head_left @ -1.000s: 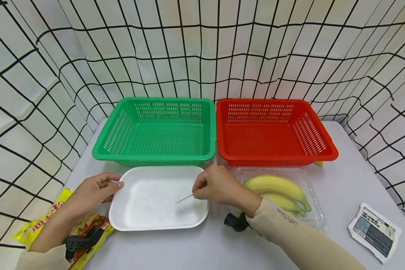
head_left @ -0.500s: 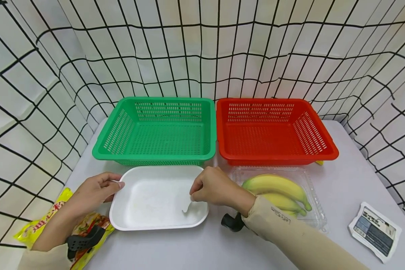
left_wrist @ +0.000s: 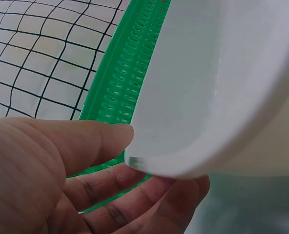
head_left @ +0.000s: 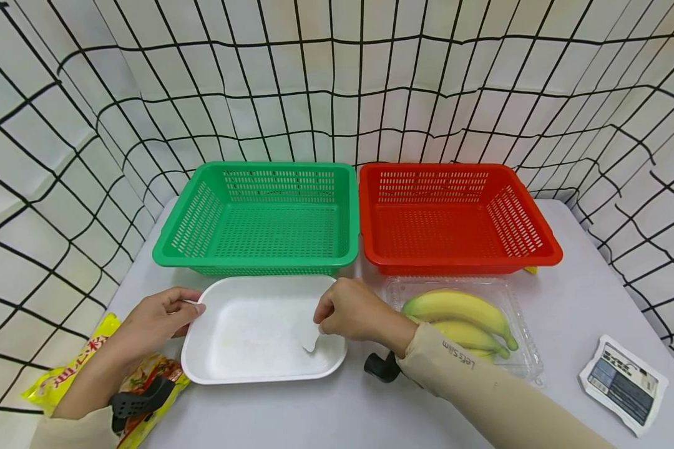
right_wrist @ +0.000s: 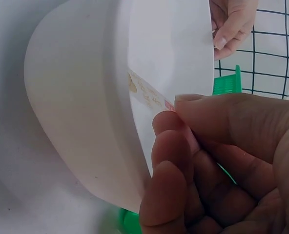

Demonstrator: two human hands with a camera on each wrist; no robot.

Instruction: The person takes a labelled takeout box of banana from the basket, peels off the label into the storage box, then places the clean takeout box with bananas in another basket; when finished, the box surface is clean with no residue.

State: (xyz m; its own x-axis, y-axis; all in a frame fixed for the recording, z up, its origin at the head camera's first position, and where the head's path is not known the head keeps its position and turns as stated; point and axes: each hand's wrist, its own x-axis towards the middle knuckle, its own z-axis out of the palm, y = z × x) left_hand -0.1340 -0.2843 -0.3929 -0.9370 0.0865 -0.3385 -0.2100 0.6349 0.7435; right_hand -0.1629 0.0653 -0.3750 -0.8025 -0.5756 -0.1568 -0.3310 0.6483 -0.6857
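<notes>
A white foam tray (head_left: 247, 368) lies on the grey table in front of me. My left hand (head_left: 193, 307) grips its left rim, thumb on top and fingers underneath, as the left wrist view shows on the tray (left_wrist: 217, 97) and the hand (left_wrist: 154, 170). My right hand (head_left: 320, 321) hovers over the tray's right part. Between thumb and forefinger it pinches a thin pale strip (head_left: 310, 342) that hangs down onto the tray floor. In the right wrist view the strip (right_wrist: 147, 93) bears a faint print and lies against the tray (right_wrist: 81, 107), with the pinching hand (right_wrist: 173, 111) close by.
Behind the tray stand an empty green basket (head_left: 202, 255) and an empty red basket (head_left: 539, 255) side by side. A clear clamshell (head_left: 530, 362) with bananas (head_left: 460, 308) sits at the right. A yellow snack packet (head_left: 90, 368) lies front left, a small white packet (head_left: 622, 383) front right. Checked curtains surround the table.
My right hand has shifted slightly left and lower. The strip, first seen as a thin edge-on line, now hangs flat against the tray. The left hand has not moved.
</notes>
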